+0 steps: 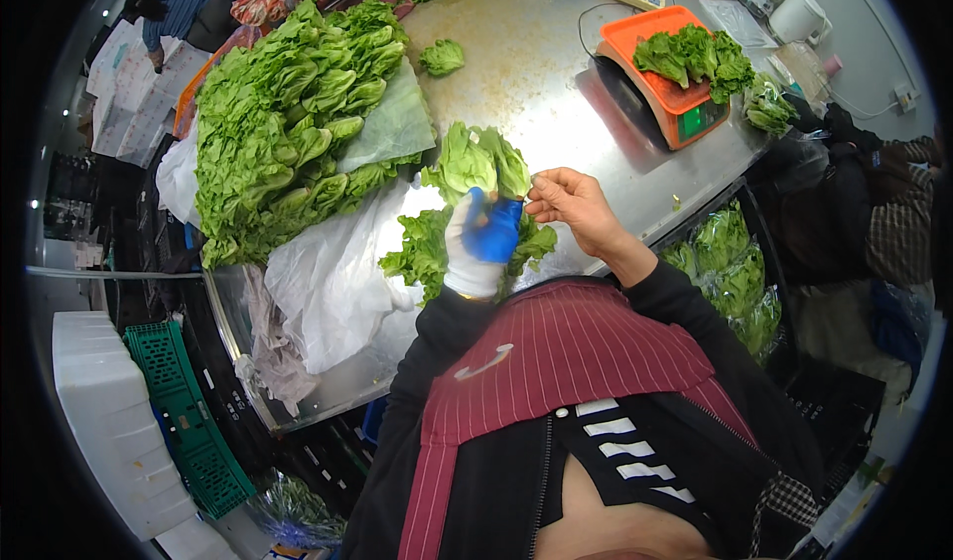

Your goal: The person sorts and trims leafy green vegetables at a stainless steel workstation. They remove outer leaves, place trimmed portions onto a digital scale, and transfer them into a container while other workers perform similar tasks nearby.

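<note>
My left hand (482,240) wears a white glove with a blue coated palm and grips a small lettuce head (467,159) in front of my apron. More lettuce leaves (423,251) spread beneath and beside the glove. My bare right hand (577,206) is at the cut end of the lettuce, thumb and fingers drawn together. Whether a bit of leaf is pinched there is too small to tell. Just left of my hands rises a large pile of green lettuce (290,128), with a translucent plastic sheet (394,124) lying against its side.
An orange scale (648,61) with lettuce on its tray stands at the right of the metal table (514,53). A bagged lettuce (767,104) lies beside it. Below is a crate of bagged lettuce (722,247). White plastic (335,284) covers the near left corner. Other people stand close by.
</note>
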`<state>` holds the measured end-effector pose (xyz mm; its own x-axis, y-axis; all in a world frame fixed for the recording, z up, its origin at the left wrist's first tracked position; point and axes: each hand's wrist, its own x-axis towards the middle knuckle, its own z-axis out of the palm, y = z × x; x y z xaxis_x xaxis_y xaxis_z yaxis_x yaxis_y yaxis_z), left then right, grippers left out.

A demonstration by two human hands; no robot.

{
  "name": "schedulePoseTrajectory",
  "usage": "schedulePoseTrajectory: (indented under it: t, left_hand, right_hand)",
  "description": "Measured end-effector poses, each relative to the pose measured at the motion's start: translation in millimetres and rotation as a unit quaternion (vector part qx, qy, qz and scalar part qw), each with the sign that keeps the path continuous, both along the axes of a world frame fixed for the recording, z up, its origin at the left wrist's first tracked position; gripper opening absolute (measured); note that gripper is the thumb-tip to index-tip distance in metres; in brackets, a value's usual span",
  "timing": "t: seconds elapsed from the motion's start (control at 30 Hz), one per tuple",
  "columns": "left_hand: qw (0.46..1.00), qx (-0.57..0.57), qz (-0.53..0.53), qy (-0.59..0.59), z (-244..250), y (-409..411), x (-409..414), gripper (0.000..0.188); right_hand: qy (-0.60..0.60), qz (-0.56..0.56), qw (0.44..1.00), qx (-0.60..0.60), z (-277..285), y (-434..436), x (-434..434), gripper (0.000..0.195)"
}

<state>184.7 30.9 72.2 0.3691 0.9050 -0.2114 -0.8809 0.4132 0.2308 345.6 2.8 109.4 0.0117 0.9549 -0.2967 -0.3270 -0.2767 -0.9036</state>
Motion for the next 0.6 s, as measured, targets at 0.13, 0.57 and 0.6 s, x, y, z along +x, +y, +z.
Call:
schedulePoseTrajectory:
  t: [0.13,0.57,0.6]
  left_hand:
    - [0.999,0.034,0.003,0.022,1.1,-0.7,0.5,0.014]
    - [0.983,0.046,-0.02,0.176,10.4,-8.0,1.7,0.03]
    - [0.983,0.039,-0.018,0.177,6.5,-7.9,0.9,0.022]
  right_hand:
    - [-0.017,-0.026,0.999,0.037,-5.9,0.3,-3.0,0.024]
    - [-0.526,-0.042,0.813,0.245,4.9,2.8,-9.3,0.016]
    - [-0.526,-0.05,0.81,0.254,2.5,3.6,-11.7,0.016]
